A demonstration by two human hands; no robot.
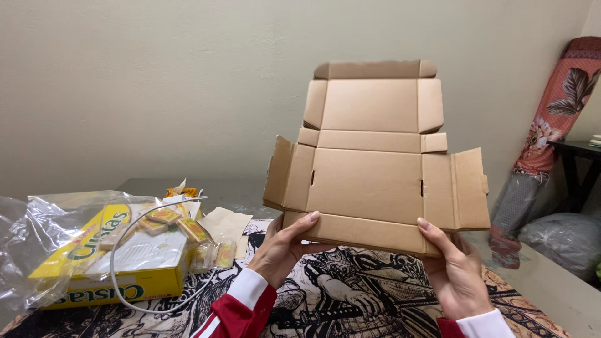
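Observation:
I hold an unfolded brown cardboard box blank (369,169) upright in front of me, above the table. Its flaps spread to both sides and its lid panel stands up at the top. My left hand (285,247) grips the bottom flap near its left end, thumb on the front. My right hand (454,269) grips the same flap at its right end. Both wrists wear red and white sleeves.
A patterned black and cream cloth (350,300) covers the table. At left sits a yellow carton (113,275) with small wrapped packets (188,228), clear plastic (31,238) and a white cable (125,294). A rolled floral mat (557,106) and a dark side table (579,153) stand at right.

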